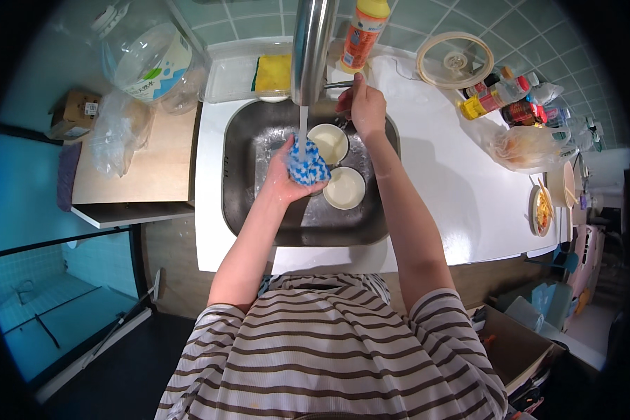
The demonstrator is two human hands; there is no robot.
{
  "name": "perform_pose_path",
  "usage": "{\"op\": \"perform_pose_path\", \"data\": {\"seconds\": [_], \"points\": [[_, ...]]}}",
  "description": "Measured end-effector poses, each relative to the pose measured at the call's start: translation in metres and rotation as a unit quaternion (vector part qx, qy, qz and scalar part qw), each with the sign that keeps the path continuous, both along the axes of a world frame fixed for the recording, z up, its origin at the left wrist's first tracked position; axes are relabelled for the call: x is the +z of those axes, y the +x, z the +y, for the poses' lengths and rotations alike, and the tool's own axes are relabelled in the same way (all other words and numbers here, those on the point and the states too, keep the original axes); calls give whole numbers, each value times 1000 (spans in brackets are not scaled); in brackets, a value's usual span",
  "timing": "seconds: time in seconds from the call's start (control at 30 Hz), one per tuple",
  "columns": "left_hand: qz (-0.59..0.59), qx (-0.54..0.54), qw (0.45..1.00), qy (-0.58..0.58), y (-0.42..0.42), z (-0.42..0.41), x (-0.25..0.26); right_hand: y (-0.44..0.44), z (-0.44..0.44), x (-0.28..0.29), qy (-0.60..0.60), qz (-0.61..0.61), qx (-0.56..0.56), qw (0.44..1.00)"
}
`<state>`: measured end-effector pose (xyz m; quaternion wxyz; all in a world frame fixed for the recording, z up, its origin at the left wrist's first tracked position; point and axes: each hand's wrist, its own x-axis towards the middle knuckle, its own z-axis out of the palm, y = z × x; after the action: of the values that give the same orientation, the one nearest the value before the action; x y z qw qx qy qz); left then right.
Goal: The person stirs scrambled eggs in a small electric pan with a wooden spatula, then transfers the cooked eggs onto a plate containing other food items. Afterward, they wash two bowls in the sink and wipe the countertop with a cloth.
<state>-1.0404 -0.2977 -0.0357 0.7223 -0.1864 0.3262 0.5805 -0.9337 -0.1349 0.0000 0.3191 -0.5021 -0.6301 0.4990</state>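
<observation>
Water runs from the steel faucet (308, 58) onto a blue-and-white cloth or sponge (308, 165), which my left hand (286, 181) holds from below over the sink. My right hand (366, 107) is at the faucet's thin lever (340, 84), its thumb or a finger at the lever's end; the other fingers are partly hidden. Two pale round bowls, one farther back (329, 143) and one nearer (345, 188), stand in the steel sink (294, 231), just right of the cloth.
Behind the sink are a clear plastic tray (226, 79) with a yellow sponge (273, 73) and an orange bottle with a yellow cap (365, 39). A glass lid (455, 60), several bottles (496, 97) and a plastic bag (530, 147) are at the right. A large plastic water jug (157, 68) stands left.
</observation>
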Motion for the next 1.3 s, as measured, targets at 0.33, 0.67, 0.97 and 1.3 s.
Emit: {"op": "perform_pose_path", "data": {"seconds": [0.33, 0.67, 0.97, 1.3], "points": [[-93, -24, 991, 94, 13, 5, 6, 9, -20, -98, 67, 103, 195, 973], [-18, -120, 992, -15, 7, -10, -24, 22, -110, -61, 98, 141, -121, 978], [29, -110, 993, -36, 19, -2, -65, 23, -170, -25, 310, -133, 133, 932], [30, -116, 992, -34, 36, -3, -82, -4, -167, -37, 154, -234, 105, 954]]}}
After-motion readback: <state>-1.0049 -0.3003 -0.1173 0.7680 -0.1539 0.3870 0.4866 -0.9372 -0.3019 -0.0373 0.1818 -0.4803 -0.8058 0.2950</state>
